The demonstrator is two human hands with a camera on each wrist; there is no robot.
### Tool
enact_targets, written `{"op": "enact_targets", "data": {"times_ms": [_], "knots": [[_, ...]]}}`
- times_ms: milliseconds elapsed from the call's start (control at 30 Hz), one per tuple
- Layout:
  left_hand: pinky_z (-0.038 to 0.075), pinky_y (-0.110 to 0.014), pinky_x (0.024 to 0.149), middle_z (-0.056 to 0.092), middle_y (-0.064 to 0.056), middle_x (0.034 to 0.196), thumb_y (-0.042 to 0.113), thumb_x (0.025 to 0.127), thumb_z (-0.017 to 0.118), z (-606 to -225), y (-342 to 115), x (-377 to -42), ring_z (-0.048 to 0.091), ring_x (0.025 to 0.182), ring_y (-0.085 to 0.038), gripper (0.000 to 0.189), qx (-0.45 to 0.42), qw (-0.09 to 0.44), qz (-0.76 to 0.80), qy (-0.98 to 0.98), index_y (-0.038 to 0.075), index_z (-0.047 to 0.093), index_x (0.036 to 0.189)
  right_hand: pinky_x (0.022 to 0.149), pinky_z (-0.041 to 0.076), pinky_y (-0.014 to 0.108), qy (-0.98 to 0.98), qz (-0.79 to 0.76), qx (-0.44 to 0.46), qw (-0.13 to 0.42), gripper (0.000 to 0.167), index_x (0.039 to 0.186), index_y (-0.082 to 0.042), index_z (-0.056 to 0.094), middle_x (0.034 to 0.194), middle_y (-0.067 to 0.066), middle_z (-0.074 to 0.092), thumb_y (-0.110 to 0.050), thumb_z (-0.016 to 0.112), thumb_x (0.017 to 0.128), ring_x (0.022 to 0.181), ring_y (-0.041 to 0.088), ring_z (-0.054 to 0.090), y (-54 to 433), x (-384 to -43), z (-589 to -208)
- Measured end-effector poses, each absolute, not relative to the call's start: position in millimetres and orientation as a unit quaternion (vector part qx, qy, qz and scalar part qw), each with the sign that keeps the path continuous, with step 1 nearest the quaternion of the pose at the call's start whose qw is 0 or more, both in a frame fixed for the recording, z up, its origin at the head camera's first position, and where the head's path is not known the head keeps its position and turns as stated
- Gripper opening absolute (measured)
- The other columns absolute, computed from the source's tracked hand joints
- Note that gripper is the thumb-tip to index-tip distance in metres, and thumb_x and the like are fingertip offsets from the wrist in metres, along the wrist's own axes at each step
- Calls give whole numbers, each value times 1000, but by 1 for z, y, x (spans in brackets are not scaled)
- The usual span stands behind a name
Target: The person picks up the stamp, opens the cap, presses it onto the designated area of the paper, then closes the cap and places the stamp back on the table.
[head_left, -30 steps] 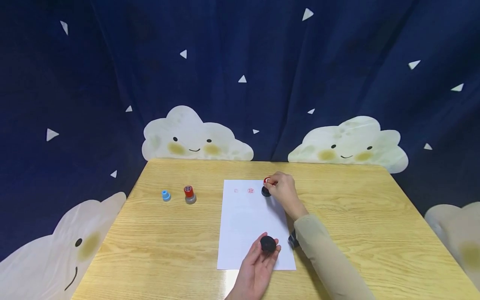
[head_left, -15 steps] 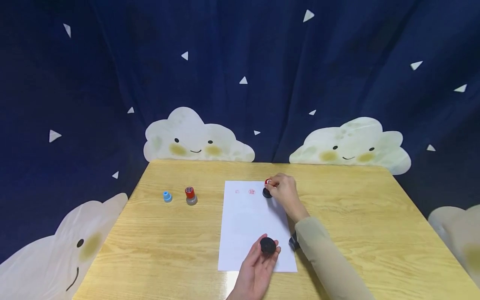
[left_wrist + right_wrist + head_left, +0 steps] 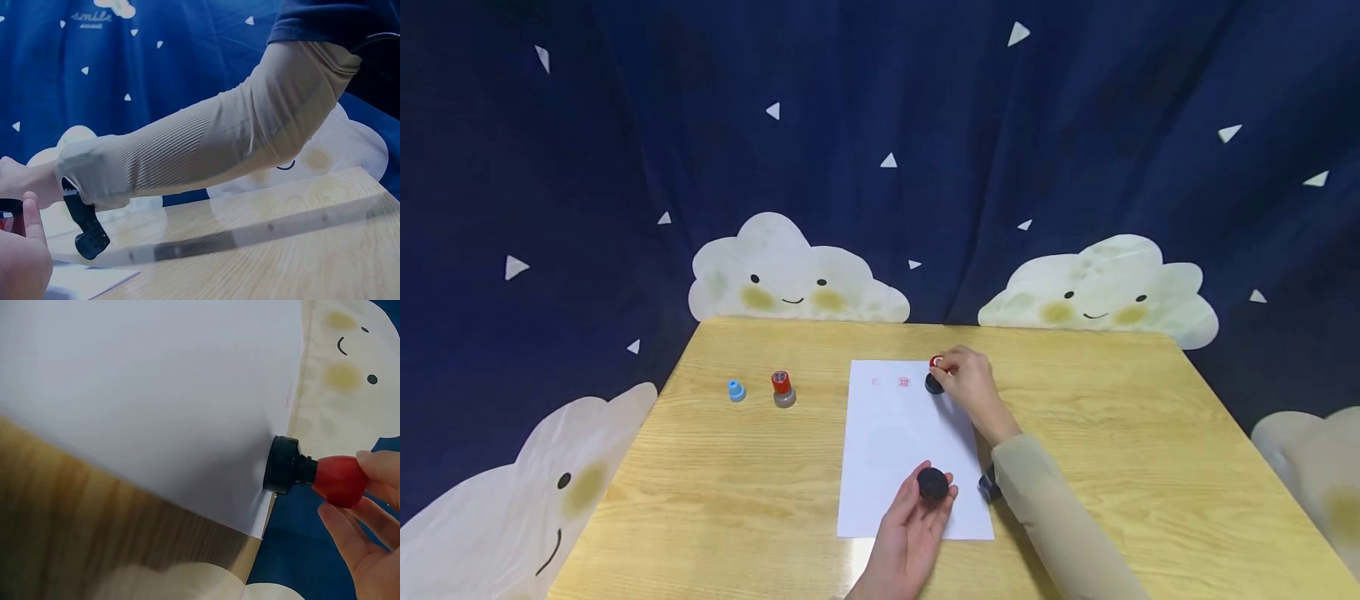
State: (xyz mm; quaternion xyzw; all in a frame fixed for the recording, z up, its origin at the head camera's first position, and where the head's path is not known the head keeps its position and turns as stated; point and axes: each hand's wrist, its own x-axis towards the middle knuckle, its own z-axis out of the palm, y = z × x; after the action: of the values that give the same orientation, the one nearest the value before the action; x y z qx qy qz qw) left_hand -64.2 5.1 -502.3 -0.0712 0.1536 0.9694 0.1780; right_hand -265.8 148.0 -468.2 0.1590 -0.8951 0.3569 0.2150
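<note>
My right hand (image 3: 972, 379) pinches the red knob of a stamp (image 3: 340, 480) between thumb and fingers. The stamp's round black base stands on the top right part of a white sheet of paper (image 3: 887, 442). To its left on the sheet are two red stamped marks (image 3: 904, 382). Low over the sheet's near end, my left hand (image 3: 913, 525) is turned palm up and holds a round black cap (image 3: 933, 483) in its curled fingers. In the left wrist view only part of the left hand (image 3: 25, 262) shows at the left edge.
At the left of the wooden table (image 3: 737, 467) stand a small light blue stamp (image 3: 736, 391) and a red stamp with a grey base (image 3: 783, 390). A dark device (image 3: 989, 483) hangs from the right sleeve. A dark blue curtain with clouds hangs behind.
Both hands keep their holds, and the stamp stays at the same place on the paper. Only a slight shift of the whole head view shows.
</note>
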Motion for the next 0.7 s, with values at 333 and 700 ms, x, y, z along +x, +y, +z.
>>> {"op": "enact_targets", "data": {"times_ms": [333, 700], "knots": [[38, -35, 114, 55, -23, 127, 15, 107, 40, -502, 4, -66, 57, 121, -28, 33, -74, 172, 972, 140, 4, 45, 138, 67, 58, 37, -896, 354, 169, 211, 7, 78, 0, 77, 90, 12, 70, -3, 83, 77, 77, 25, 65, 149, -264, -464], [38, -34, 113, 56, -22, 126, 14, 107, 39, -502, 5, -64, 55, 123, -28, 31, -63, 181, 971, 140, 5, 47, 135, 71, 60, 41, -911, 329, 165, 184, 18, 91, -2, 75, 90, 12, 74, -5, 85, 76, 79, 28, 68, 152, -256, -468]]}}
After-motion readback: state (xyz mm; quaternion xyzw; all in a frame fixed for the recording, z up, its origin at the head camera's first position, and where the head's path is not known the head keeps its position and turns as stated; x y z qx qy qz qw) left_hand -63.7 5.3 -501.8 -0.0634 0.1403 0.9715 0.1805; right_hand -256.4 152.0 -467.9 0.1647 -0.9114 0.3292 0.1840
